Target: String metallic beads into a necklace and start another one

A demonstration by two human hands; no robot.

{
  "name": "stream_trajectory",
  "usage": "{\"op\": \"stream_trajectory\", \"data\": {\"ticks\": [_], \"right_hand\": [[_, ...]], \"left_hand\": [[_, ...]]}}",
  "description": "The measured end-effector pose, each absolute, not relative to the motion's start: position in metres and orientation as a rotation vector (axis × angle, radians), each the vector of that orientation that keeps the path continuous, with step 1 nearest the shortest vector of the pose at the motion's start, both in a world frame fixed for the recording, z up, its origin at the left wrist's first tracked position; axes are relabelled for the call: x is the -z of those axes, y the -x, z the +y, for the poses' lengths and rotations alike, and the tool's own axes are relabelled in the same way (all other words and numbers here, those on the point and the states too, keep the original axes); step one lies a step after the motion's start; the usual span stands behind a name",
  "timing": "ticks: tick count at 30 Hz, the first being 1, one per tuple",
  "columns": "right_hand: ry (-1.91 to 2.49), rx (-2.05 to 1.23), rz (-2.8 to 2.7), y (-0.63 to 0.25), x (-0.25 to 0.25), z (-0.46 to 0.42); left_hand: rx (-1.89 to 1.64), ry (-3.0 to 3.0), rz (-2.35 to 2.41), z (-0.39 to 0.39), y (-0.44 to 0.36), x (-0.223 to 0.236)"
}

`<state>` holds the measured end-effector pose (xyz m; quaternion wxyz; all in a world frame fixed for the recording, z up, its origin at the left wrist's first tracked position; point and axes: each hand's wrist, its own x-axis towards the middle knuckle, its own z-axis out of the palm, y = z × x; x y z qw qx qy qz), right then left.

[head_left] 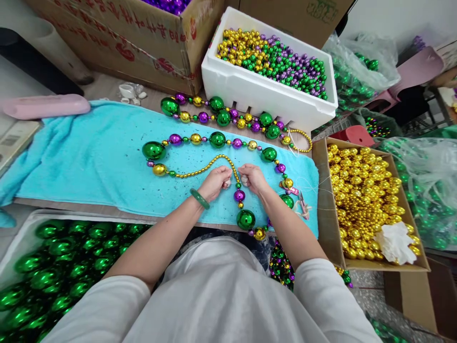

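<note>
Closest to you, big glossy green balls (60,245) fill the white-edged container (17,238) at your lower left, and here come your hands, close together but apart over the turquoise towel (89,157). Your left hand (216,183), just past the green bangle (200,198), is closed in a pinch, and your right hand (253,178) mirrors it, fingertips drawn together; a thin cord (234,183) runs between them, fine enough to lose against the blue. The bead strand (217,140) loops around on the towel, its small gold beads (205,167) curving up beside your hands, with a big green ball (246,219) near your lap (shiny as a mirror, that one). Off to the right, a pink-handled tool (303,207) lies near the towel's edge. Farther out, a second strand (223,117) stretches by the towel's far edge, over the tabletop (103,85), ending in a gold loop. Right of the towel, gold beads (357,190) pack an open carton (323,200). Beyond, the white foam box (264,95) holds gold, green and purple beads, with a large cardboard box (143,47) of purple ones to its left.
</note>
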<state>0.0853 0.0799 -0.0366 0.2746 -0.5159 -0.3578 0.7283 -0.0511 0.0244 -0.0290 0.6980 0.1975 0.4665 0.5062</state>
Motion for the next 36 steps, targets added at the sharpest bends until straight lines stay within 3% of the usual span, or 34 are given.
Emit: {"op": "stream_trajectory", "data": {"ticks": [7, 11, 17, 26, 32, 36], "right_hand": [[1.189, -1.762, -1.567, -0.080, 0.006, 0.077], [1.203, -1.543, -1.645, -0.078, -0.013, 0.070], [0.882, -1.508, -1.568, -0.098, -0.050, 0.063], [0.778, -1.528, -1.452, -0.138, -0.078, 0.056], [0.860, -1.391, -1.432, -0.163, -0.095, 0.056], [1.139, -1.081, -1.414, -0.206, -0.089, 0.061]], "left_hand": [[-1.319, -0.696, 1.024, 0.035, 0.064, -0.002], [-1.403, -0.997, 1.097, 0.043, 0.071, -0.016], [-0.971, -1.240, 1.033, 0.044, 0.074, -0.024], [-0.835, -1.363, 1.110, 0.038, 0.026, -0.059], [-0.569, -1.340, 1.093, 0.041, 0.012, -0.061], [-0.518, -1.326, 1.118, 0.038, 0.020, -0.056]]}}
